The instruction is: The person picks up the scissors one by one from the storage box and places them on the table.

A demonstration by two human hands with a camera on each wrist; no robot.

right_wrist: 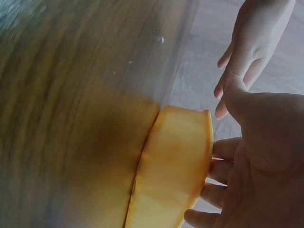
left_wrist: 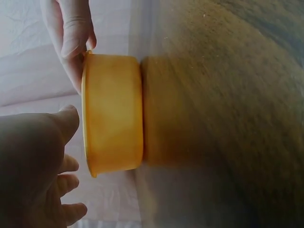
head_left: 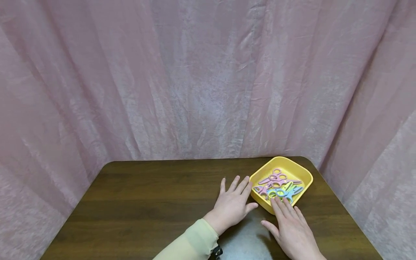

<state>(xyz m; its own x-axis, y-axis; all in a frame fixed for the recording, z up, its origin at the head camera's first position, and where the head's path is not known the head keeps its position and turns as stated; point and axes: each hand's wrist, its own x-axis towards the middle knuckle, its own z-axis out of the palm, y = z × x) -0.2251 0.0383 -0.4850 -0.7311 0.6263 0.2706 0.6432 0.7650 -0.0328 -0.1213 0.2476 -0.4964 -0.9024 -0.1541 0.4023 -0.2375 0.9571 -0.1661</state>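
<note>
1. Head view: the yellow plastic tub [head_left: 260,199] sits near the far right corner of the wooden table [head_left: 156,202], ahead of my hands. It is roughly square, so I see no clear long axis; it is turned with its near corner towards me, between my two hands.

2. My left hand [head_left: 230,205] lies beside the tub's left corner, fingers straight and spread, the index fingertip just at the rim. My right hand [head_left: 292,227] looks the nearer: its straight fingers lie close together and overlap the near right rim, thumb apart. Neither hand pinches anything.

3. In the one tub I count at least two pink scissors [head_left: 278,176], at least one blue pair [head_left: 291,192] and at least one yellow-green pair [head_left: 287,186]; they overlap too much for an exact count.

4. Left wrist view: the tub's base rests on the table and its wall hides the scissors. My left fingers stand apart from each other near the rim; my right hand's thumb is right by the rim. I cannot tell how firmly either hand touches.

5. Right wrist view: my right fingertips reach the rim, slightly apart; my left hand is beyond the tub's other end.
</note>
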